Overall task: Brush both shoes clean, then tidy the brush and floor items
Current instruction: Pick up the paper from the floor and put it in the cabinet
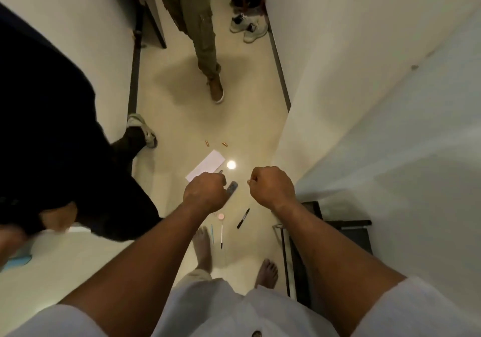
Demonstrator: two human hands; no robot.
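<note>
1. Cream polished floor tiles (182, 118) run down a narrow corridor between white walls (338, 50), where a barefoot person in a pale shirt holds both arms out over scattered items.
2. Knuckles up, the left hand (205, 193) is curled into a fist. A grey oblong item with small buttons (232, 188) shows at its three o'clock edge. Whether the fingers grip it or it lies on the floor below cannot be told.
3. Near it, at three o'clock, the right hand (272, 187) is balled tight, thumb pressed against the forefinger.
4. At twelve o'clock from the left hand lies a white paper sheet (205, 165), and beyond it two small copper-coloured cylinders (207, 142) lie apart from each other.
5. At six o'clock from the hands lie a black marker pen (243, 218), a white pen with a black tip (222, 235), a thin light-blue stick (212, 232) and a pink round disc (221, 216), just ahead of the bare feet (203, 248).
6. Well off at twelve o'clock, a pair of pale grey trainers (247, 28) sits on the floor beside the right-hand wall.
7. Also at twelve o'clock stands a bystander in olive cargo trousers (200, 29). A figure in black clothing (52, 128) fills nine o'clock, and a black metal rack (338, 232) stands at four o'clock.
</note>
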